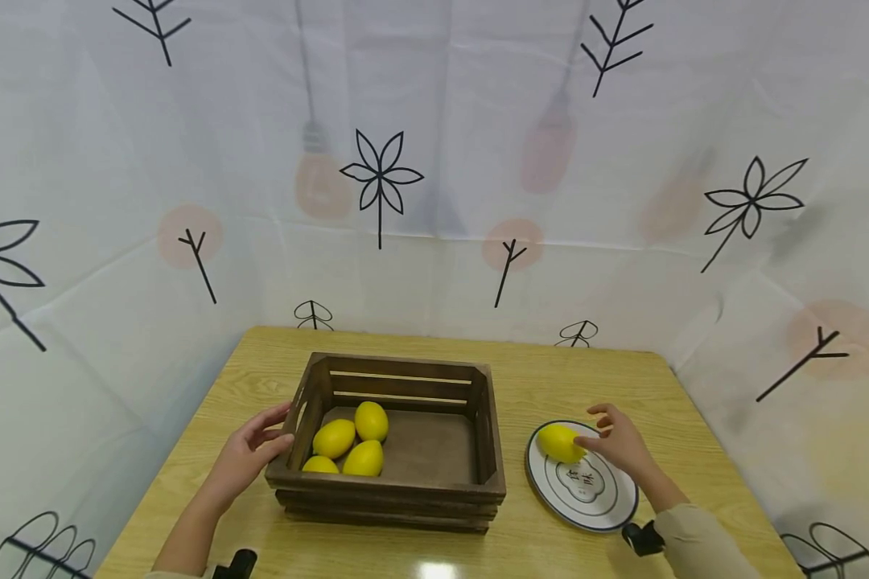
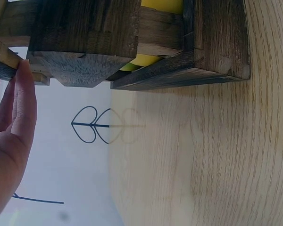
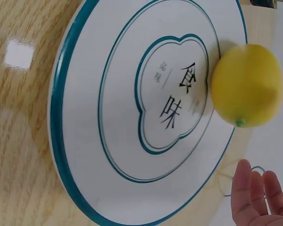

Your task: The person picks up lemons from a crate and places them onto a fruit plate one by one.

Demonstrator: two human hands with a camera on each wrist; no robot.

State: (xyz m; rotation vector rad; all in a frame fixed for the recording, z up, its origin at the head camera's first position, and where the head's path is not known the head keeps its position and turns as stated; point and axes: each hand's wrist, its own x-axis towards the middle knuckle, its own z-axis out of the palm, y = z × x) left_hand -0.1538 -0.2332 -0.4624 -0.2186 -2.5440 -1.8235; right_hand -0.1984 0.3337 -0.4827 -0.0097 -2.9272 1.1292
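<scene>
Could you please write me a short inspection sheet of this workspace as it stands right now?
Surface: wooden table, light grain, with a glare spot at the near edge.
Job's things: dark wooden crate holding four lemons at its left end; one lemon lying on the far left part of the white plate with a teal rim.
Clutter: nothing seen.
Grippers: left hand rests against the crate's left end, fingers straight; right hand is beside the lemon on the plate, fingers loosely spread; contact cannot be told.
Cables: nothing seen.
Surroundings: white cloth backdrop printed with black leaf shapes on three sides.
</scene>
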